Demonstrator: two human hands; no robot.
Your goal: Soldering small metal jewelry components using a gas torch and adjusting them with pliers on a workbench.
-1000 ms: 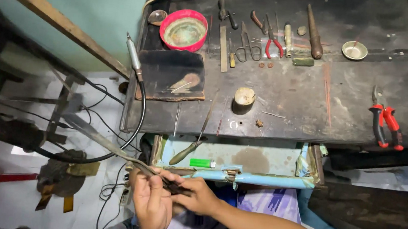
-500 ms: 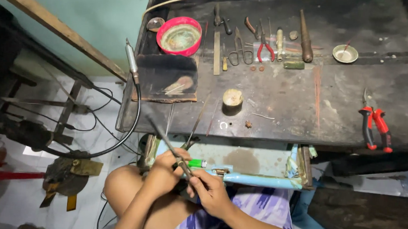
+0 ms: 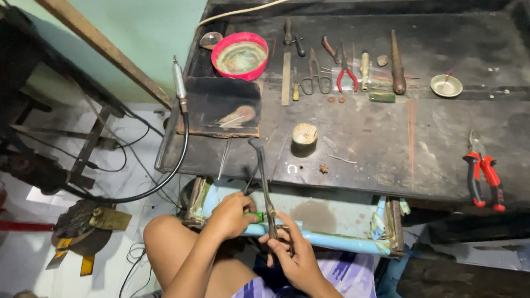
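Both hands over open pale-blue drawer (image 3: 345, 240) below dark workbench (image 3: 400, 145). Left hand (image 3: 231, 214) pinches small green object (image 3: 259, 216). Right hand (image 3: 292, 255) grips long dark metal tongs (image 3: 263, 179), tips raised toward bench edge. I judge step: bringing tongs onto green piece; next calls for steady alignment.

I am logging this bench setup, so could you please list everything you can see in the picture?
bowl: one, red, bench back left
small dish: one, metal, bench back right
scissors: one, dark, back row
red pliers: one, back row
cutters: one, red-handled, bench right
dark slab: one, bench left
wooden stub: one, tan, bench middle
drawer: one, pale blue, open below bench
long tongs: one, dark, in right hand
left hand: at drawer edge
right hand: grips tongs
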